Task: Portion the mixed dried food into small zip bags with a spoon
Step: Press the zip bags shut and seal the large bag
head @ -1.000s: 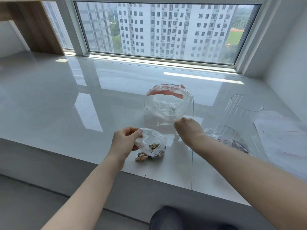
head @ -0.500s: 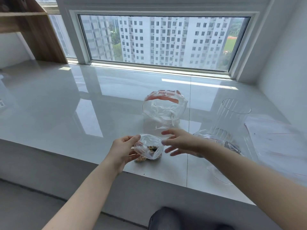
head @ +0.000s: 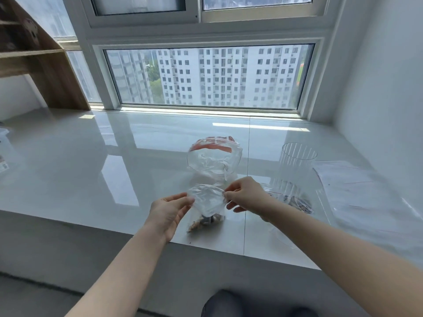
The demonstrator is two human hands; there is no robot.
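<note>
A small clear zip bag (head: 208,202) with mixed dried food at its bottom stands near the front edge of the glossy sill. My left hand (head: 168,210) pinches the bag's left top edge. My right hand (head: 246,195) pinches its right top edge. Both hands hold the mouth stretched between them. Behind it sits a large clear bag (head: 214,160) with a red zip strip, its mouth wide, and a pale spoon handle seems to rest at its front edge.
A ribbed clear glass jar (head: 296,165) stands to the right, with another filled small bag (head: 295,201) at its foot. Flat empty zip bags (head: 357,191) lie at far right. A wooden shelf (head: 41,65) rises at the left. The sill's front edge (head: 91,227) drops off.
My right hand left the spoon in the large bag, came back to the small bag and took its right edge. The bag is lifted upright. The camera tilted up.
</note>
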